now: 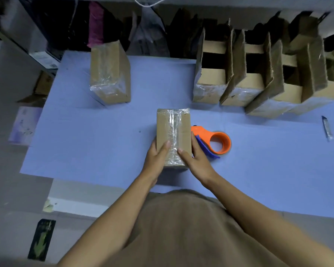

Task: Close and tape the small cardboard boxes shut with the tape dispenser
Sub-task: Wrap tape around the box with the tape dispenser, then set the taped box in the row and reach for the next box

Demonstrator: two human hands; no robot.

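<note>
A small closed cardboard box (pixel 173 128) stands at the middle of the blue table (pixel 89 143), a strip of clear tape running down its top seam. My left hand (pixel 156 158) holds its near left side, thumb lying on the top. My right hand (pixel 196 158) holds the near right side, thumb pressed beside the tape. The orange tape dispenser (pixel 213 140) with a blue blade guard lies on the table just right of the box, partly behind my right hand.
Another taped box (pixel 110 74) stands at the back left. A row of several open boxes (pixel 258 74) with raised flaps lines the back right. A pen-like tool (pixel 326 129) lies at the far right. Shelving and floor clutter border the table on the left.
</note>
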